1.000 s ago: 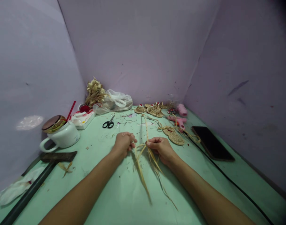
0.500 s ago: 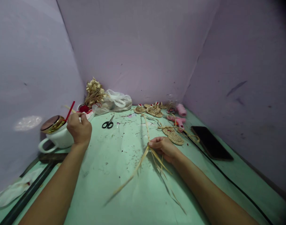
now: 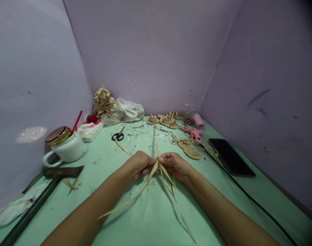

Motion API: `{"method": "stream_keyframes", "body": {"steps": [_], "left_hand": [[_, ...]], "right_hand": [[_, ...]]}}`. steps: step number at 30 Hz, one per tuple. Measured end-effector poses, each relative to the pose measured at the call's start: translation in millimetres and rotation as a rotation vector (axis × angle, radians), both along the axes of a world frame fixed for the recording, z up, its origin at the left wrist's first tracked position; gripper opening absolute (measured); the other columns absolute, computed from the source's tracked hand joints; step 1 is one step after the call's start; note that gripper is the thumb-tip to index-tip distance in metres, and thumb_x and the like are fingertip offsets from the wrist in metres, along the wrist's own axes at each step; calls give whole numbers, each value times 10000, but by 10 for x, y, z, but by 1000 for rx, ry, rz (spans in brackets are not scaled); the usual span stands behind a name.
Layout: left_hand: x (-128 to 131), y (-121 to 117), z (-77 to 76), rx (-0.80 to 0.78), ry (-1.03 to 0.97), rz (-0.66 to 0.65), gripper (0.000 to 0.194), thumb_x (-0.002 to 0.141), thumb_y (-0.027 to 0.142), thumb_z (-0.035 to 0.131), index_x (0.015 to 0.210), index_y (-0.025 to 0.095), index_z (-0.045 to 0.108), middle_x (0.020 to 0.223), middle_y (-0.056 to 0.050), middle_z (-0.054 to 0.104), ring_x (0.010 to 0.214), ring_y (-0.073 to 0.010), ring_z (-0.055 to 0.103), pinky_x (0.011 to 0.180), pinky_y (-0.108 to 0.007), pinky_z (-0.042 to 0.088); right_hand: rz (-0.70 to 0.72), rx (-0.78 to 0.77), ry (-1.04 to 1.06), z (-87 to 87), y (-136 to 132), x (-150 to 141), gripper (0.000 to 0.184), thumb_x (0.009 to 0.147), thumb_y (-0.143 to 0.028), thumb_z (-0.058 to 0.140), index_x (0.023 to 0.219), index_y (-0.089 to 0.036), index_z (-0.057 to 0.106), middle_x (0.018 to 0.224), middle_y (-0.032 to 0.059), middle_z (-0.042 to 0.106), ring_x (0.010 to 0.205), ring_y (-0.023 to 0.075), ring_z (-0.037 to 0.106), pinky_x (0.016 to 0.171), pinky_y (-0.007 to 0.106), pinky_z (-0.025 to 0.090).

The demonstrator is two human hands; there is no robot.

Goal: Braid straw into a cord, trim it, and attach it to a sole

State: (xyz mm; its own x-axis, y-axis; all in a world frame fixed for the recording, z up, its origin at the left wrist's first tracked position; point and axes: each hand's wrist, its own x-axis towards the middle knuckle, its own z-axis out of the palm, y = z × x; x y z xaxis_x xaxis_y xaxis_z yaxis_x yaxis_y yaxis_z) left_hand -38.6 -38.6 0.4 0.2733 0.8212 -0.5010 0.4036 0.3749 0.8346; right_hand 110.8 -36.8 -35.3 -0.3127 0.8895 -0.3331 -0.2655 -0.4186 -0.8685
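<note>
A thin braid of dried straw [image 3: 157,141] runs from the back of the table toward me, with loose strands fanning out at its near end. My left hand [image 3: 142,164] pinches this end from the left, its fingers closed at the point where the strands part. From the right, my right hand [image 3: 175,164] grips the same spot between thumb and fingers. One long strand trails to the lower left, others to the lower right. A woven straw slipper shape [image 3: 188,148] lies beyond my right hand. A loose straw strip [image 3: 122,146] rests near the black-handled scissors [image 3: 118,136].
At left stand a white mug [image 3: 69,150] with a gold-rimmed lid and a hammer [image 3: 61,172]. A pink glue gun [image 3: 194,133], its black cord and a phone [image 3: 231,157] lie right. Several woven pieces [image 3: 168,120], a plastic bag [image 3: 129,110] and dried flowers [image 3: 103,100] line the back.
My left hand has come from beside the mug to the braid and now pinches its near end. A straw strip now lies by the scissors. My right hand has shifted slightly left.
</note>
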Motion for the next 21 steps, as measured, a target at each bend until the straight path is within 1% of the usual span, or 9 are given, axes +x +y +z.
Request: {"method": "stream_keyframes", "body": {"steps": [2, 3, 7, 11, 14, 17, 19, 21], "left_hand": [[-9, 5, -34, -82, -84, 5, 271, 646, 327, 524, 567, 82, 608, 449, -16, 525, 287, -25, 228, 334, -207, 78], [-21, 16, -51, -96, -101, 14, 245, 635, 306, 527, 562, 85, 603, 420, -7, 502, 286, -27, 227, 333, -205, 75], [-43, 39, -102, -52, -70, 60, 139, 588, 231, 535, 516, 113, 554, 332, 32, 397, 281, -37, 240, 329, -197, 91], [-34, 40, -103, -53, -72, 76, 123, 569, 201, 528, 476, 143, 471, 308, 64, 314, 280, -35, 235, 324, -185, 83], [-49, 64, -79, -102, -101, 35, 98, 576, 193, 508, 505, 125, 512, 323, 54, 343, 283, -30, 244, 316, -173, 90], [-73, 87, -51, -145, -170, -12, 104, 568, 154, 503, 580, 85, 580, 386, 12, 456, 293, -29, 297, 301, -160, 116], [-81, 87, -42, -150, -233, 19, 68, 556, 114, 524, 588, 84, 575, 414, -2, 502, 297, -34, 342, 288, -149, 150], [-78, 80, -47, -149, -276, 71, 3, 562, 96, 549, 564, 97, 547, 403, 5, 502, 290, -37, 358, 280, -140, 177]], "right_hand": [[-10, 17, -42, -5, -3, -8, 212, 491, -222, 718, 584, -128, 551, 450, -18, 536, 356, 51, 413, 350, 176, 187], [-16, 32, -64, -5, -5, -13, 217, 485, -226, 721, 587, -128, 557, 454, -17, 543, 364, 54, 424, 356, 178, 198], [-44, 90, -131, -4, -14, -34, 238, 447, -235, 741, 559, -125, 562, 452, -18, 558, 379, 55, 435, 395, 189, 265], [-49, 109, -123, -20, -19, -47, 250, 430, -239, 749, 563, -127, 569, 489, -12, 587, 422, 69, 477, 455, 204, 329], [-53, 119, -100, -38, -21, -56, 270, 422, -253, 757, 566, -135, 562, 492, -17, 585, 442, 84, 498, 481, 219, 352], [-81, 121, -84, -50, -21, -68, 295, 409, -265, 768, 575, -145, 556, 486, -28, 574, 444, 89, 500, 479, 224, 351], [-95, 115, -85, -50, -20, -74, 296, 411, -266, 769, 580, -149, 557, 477, -34, 564, 434, 85, 488, 462, 220, 337], [-100, 114, -86, -48, -20, -75, 284, 423, -262, 765, 586, -150, 562, 474, -40, 555, 422, 73, 469, 444, 211, 316]]}}
